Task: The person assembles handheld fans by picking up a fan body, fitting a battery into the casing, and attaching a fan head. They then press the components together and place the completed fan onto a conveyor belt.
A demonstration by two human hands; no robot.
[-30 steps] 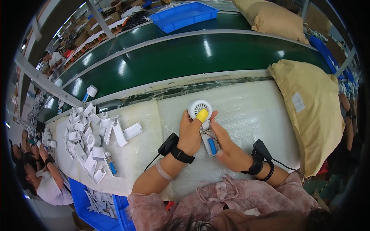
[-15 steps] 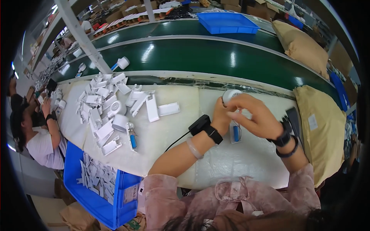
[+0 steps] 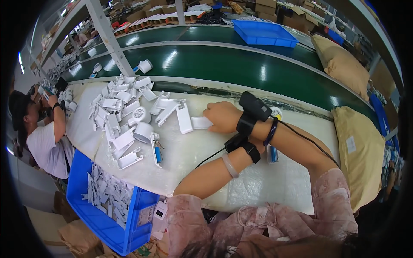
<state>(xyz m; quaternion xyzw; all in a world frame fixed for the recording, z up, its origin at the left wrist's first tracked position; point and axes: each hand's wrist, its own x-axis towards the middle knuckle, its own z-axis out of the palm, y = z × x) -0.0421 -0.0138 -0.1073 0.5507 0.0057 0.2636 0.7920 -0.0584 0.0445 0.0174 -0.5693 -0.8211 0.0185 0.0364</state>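
My right hand reaches across to the left, its fingers closed at the right end of a white plastic cover lying on the table. Beside that cover lies another white cover. My left hand is mostly hidden under my right forearm. It is at a white handheld fan, whose round head shows a little yellow beyond the forearm. The fan's handle part, with a blue cell in it, shows below the forearm; the left fingers on it are hidden.
White covers and fan heads lie piled on the left. A blue bin of white parts stands below the table's left edge. Beyond runs a green conveyor with a blue tray. Brown sacks flank the right; a co-worker is far left.
My right hand has left the fan and moved left to the white cover, its forearm now crossing over my left hand. The view has shifted slightly.
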